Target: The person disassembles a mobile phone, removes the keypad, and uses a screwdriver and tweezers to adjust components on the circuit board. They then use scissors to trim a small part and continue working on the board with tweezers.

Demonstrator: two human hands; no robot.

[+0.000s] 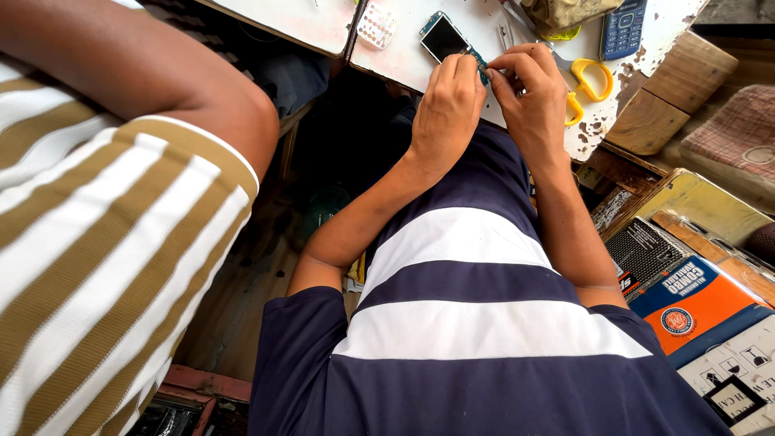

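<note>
My left hand (pixel 449 101) and my right hand (pixel 529 90) meet at the edge of a white worktable (pixel 404 60). Between their fingertips they pinch a small green circuit board (pixel 478 64), mostly hidden by the fingers. Just beyond it on the table lies a small phone part with a dark screen (pixel 443 37). My forearms run down to my navy and white striped shirt.
Yellow-handled scissors (pixel 588 81), a blue keypad phone (pixel 622 27), a white keypad piece (pixel 376 26) and tweezers (pixel 505 34) lie on the table. Another person's arm and striped sleeve (pixel 121 202) fill the left. Cardboard boxes (pixel 694 311) and wooden blocks (pixel 654 121) sit at right.
</note>
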